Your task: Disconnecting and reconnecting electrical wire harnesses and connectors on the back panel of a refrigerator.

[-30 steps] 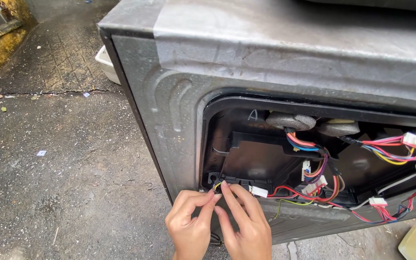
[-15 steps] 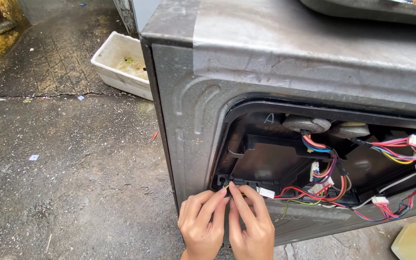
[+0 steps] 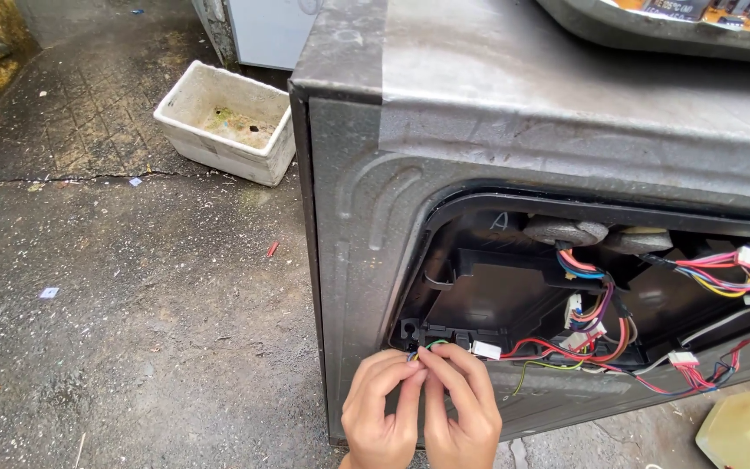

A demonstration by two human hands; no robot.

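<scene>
Grey sheet metal frames the opening [image 3: 427,260] cut in the back of the machine [image 3: 566,113], and both hands work at its lower left corner. The left hand [image 3: 381,412] and right hand [image 3: 462,415] are pressed side by side, fingertips pinching a small wire end [image 3: 427,346], green and dark, just left of a white plug [image 3: 485,350]. Right of the hands, red, blue and yellow wires [image 3: 601,321] loop loosely inside the opening. Judging by the tight grip, a hard tug could snap the thin strand or pull it from its clip. The metal edge lies just under the knuckles and could scrape them if a hand slips. Wet ground [image 3: 132,330] lies left of the machine, risky near bare wiring.
</scene>
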